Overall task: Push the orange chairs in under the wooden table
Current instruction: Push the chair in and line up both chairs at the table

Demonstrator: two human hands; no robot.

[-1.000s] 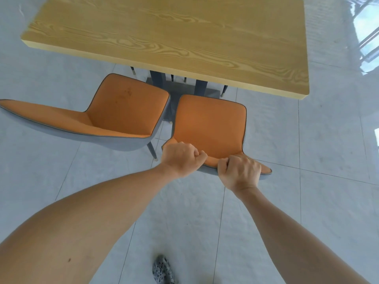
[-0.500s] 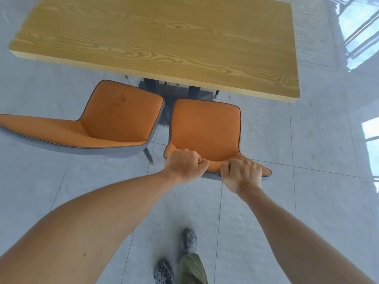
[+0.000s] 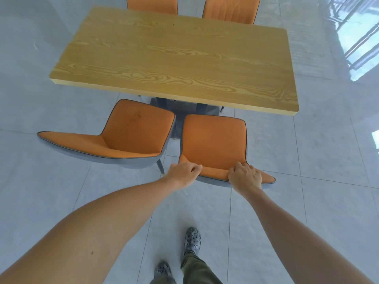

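The wooden table (image 3: 176, 58) fills the upper middle. Two orange chairs with grey shells stand at its near side. The right orange chair (image 3: 213, 140) has its seat front just short of the table's near edge. My left hand (image 3: 183, 174) and my right hand (image 3: 245, 177) both grip the top edge of its backrest, fingers curled over it. The left orange chair (image 3: 131, 132) is turned at an angle, its backrest reaching out to the left, its seat clear of the table.
Two more orange chairs (image 3: 151, 5) (image 3: 229, 9) are tucked in at the table's far side. The table's dark base (image 3: 176, 105) shows between the near chairs. My feet in grey shoes (image 3: 191, 240) stand on the pale tiled floor behind the chair.
The view has pulled back and tilted up, so the far chairs now show. My feet have stepped into view. Both hands stay on the right chair's backrest.
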